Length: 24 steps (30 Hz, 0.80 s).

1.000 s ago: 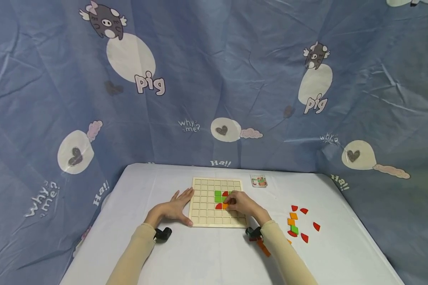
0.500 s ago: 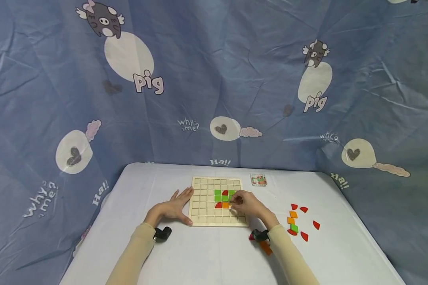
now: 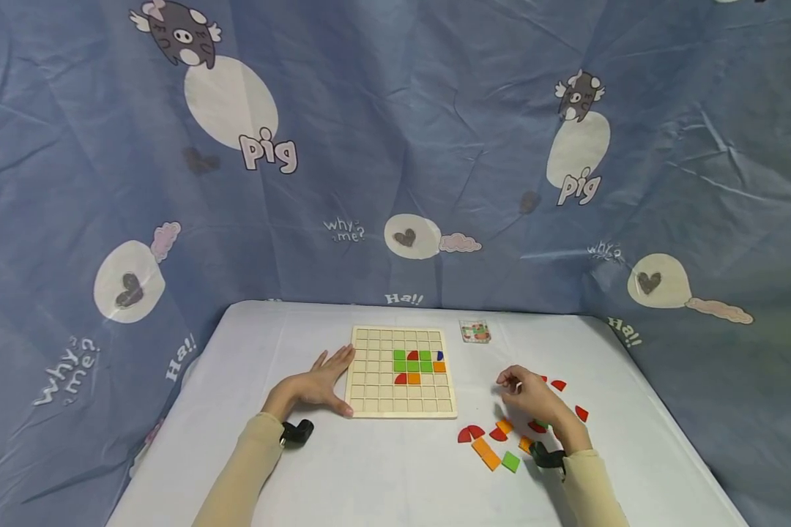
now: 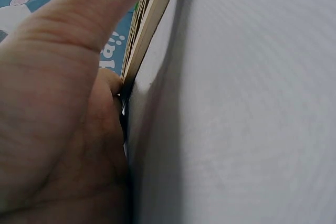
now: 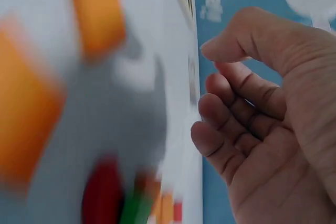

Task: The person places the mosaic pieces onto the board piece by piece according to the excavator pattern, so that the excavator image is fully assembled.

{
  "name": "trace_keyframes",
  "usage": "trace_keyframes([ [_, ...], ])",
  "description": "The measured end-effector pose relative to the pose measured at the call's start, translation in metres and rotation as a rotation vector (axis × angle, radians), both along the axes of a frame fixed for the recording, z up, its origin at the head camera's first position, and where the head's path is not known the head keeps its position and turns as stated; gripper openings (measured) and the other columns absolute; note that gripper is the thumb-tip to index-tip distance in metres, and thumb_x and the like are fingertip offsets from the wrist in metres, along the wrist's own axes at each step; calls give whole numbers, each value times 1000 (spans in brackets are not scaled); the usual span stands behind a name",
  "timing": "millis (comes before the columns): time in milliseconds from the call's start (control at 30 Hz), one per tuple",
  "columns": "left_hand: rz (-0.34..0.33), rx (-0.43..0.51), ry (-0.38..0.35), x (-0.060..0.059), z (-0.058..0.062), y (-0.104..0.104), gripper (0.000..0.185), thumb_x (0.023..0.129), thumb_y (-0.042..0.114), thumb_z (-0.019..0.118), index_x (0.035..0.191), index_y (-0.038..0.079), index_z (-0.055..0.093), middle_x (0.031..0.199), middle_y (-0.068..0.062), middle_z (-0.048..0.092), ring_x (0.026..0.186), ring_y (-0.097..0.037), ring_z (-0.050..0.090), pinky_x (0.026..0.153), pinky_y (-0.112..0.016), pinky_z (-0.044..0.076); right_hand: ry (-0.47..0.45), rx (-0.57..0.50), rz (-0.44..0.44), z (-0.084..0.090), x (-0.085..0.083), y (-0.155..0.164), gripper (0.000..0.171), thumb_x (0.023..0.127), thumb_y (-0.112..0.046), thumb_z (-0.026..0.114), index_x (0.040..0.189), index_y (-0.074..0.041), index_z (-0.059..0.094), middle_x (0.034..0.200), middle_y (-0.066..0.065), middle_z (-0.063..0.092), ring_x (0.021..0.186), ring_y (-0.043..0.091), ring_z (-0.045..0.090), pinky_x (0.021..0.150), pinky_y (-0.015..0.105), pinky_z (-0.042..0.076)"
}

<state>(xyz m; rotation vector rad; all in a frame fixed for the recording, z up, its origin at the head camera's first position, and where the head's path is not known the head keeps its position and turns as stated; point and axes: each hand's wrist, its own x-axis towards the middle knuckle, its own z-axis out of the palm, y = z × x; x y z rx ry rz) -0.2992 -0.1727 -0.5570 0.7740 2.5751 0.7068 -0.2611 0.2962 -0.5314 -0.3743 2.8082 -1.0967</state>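
A pale wooden grid board point(image 3: 372, 395) lies on the white table, with green squares point(image 3: 413, 366), red quarter-round tiles point(image 3: 401, 378), orange squares point(image 3: 414, 378) and a small blue piece point(image 3: 439, 356) in its cells. My left hand point(image 3: 318, 382) rests at the board's left edge, fingers spread and thumb near the front corner. In the left wrist view that thumb lies against the board's edge point(image 4: 149, 32). To the right of the board, my right hand point(image 3: 530, 395) hovers over loose tiles. Its fingers are loosely curled, and the right wrist view shows nothing between thumb and fingertips.
Loose tiles are scattered at the right: an orange rectangle point(image 3: 485, 454), a green square point(image 3: 510, 462), several red quarter-rounds point(image 3: 581, 413) and orange squares point(image 3: 504, 425). A small printed card point(image 3: 475, 331) lies behind the board's right corner. A blue patterned cloth point(image 3: 343, 161) hangs behind the table.
My right hand has left the board and moved right, over the loose tiles. An orange square and the blue piece on the board's right side now show. The left hand stays at the board's edge.
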Motion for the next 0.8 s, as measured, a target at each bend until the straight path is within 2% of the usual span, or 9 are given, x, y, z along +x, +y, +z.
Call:
trace_keyframes([
  [167, 2, -3, 5, 0, 0, 0, 134, 64, 57, 82, 154, 0, 1, 163, -15, -4, 151, -32, -4, 120, -55, -9, -24, 19, -103, -6, 12, 39, 22, 83, -6, 70, 103, -4, 60, 92, 5, 60, 83, 15, 53, 68, 21, 48],
  [333, 0, 12, 1, 0, 0, -1, 135, 63, 58, 83, 154, 0, 1, 163, -16, -3, 151, -32, -4, 120, -56, -8, -68, 66, -195, -12, 19, 62, 24, 82, -6, 70, 104, -3, 59, 93, 5, 59, 84, 17, 55, 67, 24, 51],
  [600, 6, -5, 11, -3, -1, -2, 136, 62, 59, 82, 154, 0, 0, 163, -14, -4, 151, -31, -5, 120, -55, -9, -58, 76, -194, -16, 19, 67, 35, 81, -12, 75, 110, -1, 59, 103, 10, 63, 88, 19, 57, 75, 29, 54],
  [800, 8, -12, -4, -2, -1, -1, 136, 63, 60, 82, 154, 2, 0, 163, -13, -6, 151, -30, -5, 120, -53, -10, -23, 104, -167, -19, 17, 62, 26, 81, -16, 76, 103, -7, 67, 98, 4, 64, 84, 14, 57, 71, 21, 52],
])
